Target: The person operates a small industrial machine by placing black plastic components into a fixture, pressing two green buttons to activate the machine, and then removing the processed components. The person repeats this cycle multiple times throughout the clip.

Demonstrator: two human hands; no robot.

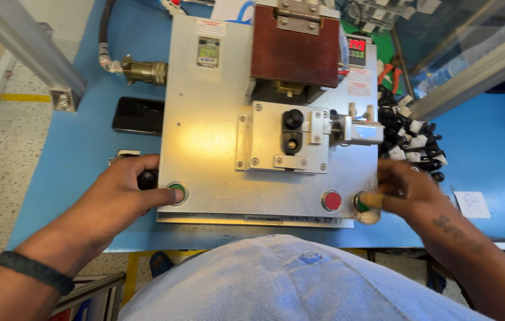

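My left hand (123, 193) rests at the front left corner of a grey metal bench machine (205, 137). Its thumb presses the left green button (178, 191), and its fingers curl around a small black part (147, 178). At the front right corner, my right hand (410, 190) is blurred, fingers curled, thumb on the right green button (359, 205). A red button (331, 200) sits just left of that thumb. In the middle, a metal fixture block (282, 139) holds a black part (292, 119) below a brown press head (294, 50).
A pile of small black parts (413, 139) lies right of the machine on the blue table (490, 154). A black phone (138, 115) lies to the left, by a brass cable connector (145, 71). Red-handled pliers (390, 71) and a white paper slip (472, 204) are at the right.
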